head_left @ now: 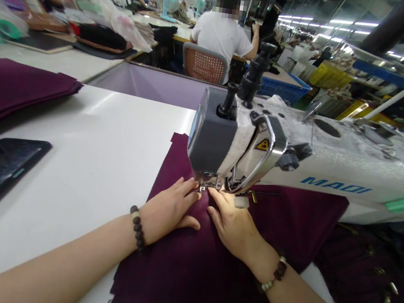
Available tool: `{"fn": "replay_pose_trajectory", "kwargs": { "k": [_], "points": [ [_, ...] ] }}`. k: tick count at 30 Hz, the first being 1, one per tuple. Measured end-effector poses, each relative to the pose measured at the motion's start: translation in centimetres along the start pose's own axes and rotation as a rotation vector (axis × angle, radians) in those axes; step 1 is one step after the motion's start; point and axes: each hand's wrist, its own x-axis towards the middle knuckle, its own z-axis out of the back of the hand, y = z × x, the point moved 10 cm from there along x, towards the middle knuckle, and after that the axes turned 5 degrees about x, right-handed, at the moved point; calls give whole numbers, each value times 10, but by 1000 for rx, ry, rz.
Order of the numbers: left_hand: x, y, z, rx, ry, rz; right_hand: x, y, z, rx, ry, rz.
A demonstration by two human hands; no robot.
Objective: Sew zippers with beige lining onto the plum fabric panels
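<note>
A dark purple flat fabric panel (188, 291) lies on the glossy white tabletop (112, 143), running under the needle area. The left hand (173, 208) rests on it, fingers extended, thumb spread wide; the right hand (233, 222) lies opposite, fingers likewise outstretched. Beyond them stands a white-and-grey metal sewing machine (300, 156), then a white-shirted person (221, 35) on a brown woven-back chair (204, 65).

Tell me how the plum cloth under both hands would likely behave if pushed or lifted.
The plum cloth is probably floppy and light for its size, lying as a flat, thin-looking sheet. It might slide easily on the glossy white tabletop, but could pucker where the left hand and right hand rest on it.
</note>
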Motion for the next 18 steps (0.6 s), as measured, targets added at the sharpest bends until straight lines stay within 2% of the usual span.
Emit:
{"fn": "replay_pose_trajectory", "kwargs": {
  "k": [9, 18],
  "points": [
    [1, 3, -1, -34, 52, 23, 3, -3, -1, 3, -6, 5],
    [1, 4, -4, -38, 43, 28, 2, 0, 0, 8, -11, 15]
  ]
}}
